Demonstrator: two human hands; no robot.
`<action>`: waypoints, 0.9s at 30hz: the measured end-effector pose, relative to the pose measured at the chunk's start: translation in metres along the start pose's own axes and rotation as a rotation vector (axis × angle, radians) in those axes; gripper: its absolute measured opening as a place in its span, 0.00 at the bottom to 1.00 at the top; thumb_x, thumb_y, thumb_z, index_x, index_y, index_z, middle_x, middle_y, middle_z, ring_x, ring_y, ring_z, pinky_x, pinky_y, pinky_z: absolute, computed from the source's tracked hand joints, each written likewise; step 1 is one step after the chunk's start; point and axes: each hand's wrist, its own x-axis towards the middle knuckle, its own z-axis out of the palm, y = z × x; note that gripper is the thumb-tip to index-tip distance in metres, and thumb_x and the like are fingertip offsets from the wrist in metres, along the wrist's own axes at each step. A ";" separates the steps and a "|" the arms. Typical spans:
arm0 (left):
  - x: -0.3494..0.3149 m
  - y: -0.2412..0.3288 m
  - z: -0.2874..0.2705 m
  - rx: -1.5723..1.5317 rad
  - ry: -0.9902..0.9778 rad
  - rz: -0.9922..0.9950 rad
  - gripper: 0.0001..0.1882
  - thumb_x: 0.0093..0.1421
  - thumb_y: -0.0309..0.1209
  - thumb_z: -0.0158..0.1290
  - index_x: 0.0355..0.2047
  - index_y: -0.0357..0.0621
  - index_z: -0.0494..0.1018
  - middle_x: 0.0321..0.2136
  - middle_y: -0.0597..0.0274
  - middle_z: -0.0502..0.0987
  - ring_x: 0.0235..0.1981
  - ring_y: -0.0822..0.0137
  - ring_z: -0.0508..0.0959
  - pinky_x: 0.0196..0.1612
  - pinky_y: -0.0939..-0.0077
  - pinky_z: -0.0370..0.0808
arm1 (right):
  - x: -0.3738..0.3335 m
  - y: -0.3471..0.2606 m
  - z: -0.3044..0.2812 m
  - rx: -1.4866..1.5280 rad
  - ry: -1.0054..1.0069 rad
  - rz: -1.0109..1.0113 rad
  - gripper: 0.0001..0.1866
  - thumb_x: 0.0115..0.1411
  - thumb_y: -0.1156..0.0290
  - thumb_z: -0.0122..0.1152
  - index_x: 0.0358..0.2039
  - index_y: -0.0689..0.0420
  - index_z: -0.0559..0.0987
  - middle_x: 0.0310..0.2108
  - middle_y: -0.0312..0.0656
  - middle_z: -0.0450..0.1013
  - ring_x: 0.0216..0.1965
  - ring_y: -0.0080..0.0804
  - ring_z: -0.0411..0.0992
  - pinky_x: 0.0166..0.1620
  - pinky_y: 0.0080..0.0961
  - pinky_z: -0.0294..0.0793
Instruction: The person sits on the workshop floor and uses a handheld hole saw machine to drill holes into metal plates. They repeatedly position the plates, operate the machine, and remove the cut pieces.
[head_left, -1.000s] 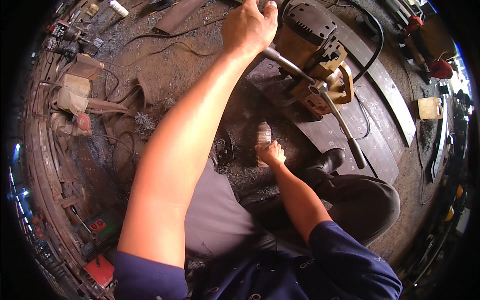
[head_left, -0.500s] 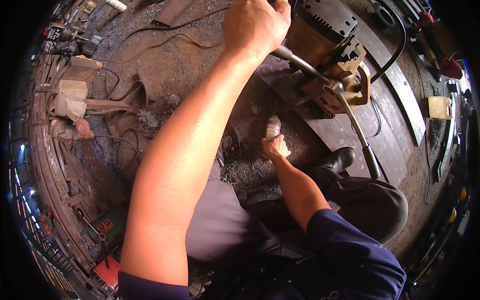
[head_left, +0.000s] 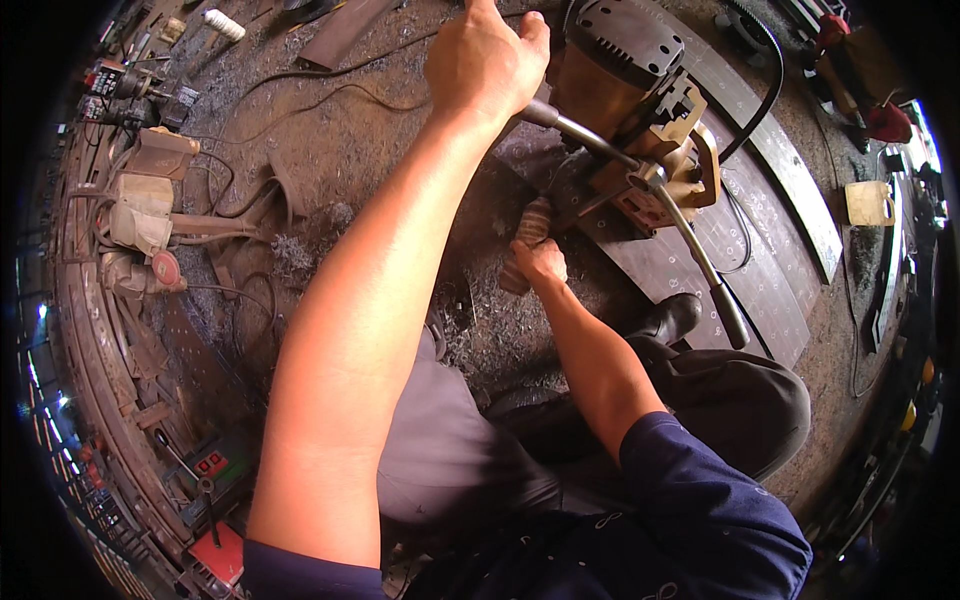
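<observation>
My left hand (head_left: 487,62) is raised at the top edge, its back toward me. Thumb and one finger show apart; the picture edge and the hand itself hide the rest. Behind that wrist passes a black-gripped feed lever (head_left: 585,133) of a portable drill press (head_left: 655,150); contact cannot be made out. Low in the middle, my right hand (head_left: 541,262) is closed around a ribbed plastic bottle (head_left: 536,216). The bottle tilts, its upper end pointing toward the drill's base. Beside the bottle, the drill stands on a dark steel plate (head_left: 640,262).
Metal shavings (head_left: 292,255) litter the brown floor. A black cable (head_left: 350,68) crosses it at the upper left. Further left lie paper-wrapped equipment (head_left: 143,212) and a red-and-green box (head_left: 212,465). A yellowish jug (head_left: 869,204) stands at the right, beyond a curved steel strip (head_left: 790,200).
My right hand has carried the bottle up toward the drill's base and changed its tilt. My left hand has opened its thumb slightly from the finger. The whole view has shifted a little.
</observation>
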 end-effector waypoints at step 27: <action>-0.001 -0.004 0.000 0.142 0.019 0.005 0.21 0.64 0.45 0.54 0.46 0.38 0.73 0.37 0.38 0.84 0.42 0.42 0.86 0.47 0.49 0.83 | -0.060 0.132 -0.028 -0.486 -0.315 -0.095 0.29 0.59 0.50 0.62 0.55 0.56 0.80 0.54 0.51 0.80 0.57 0.47 0.78 0.59 0.42 0.77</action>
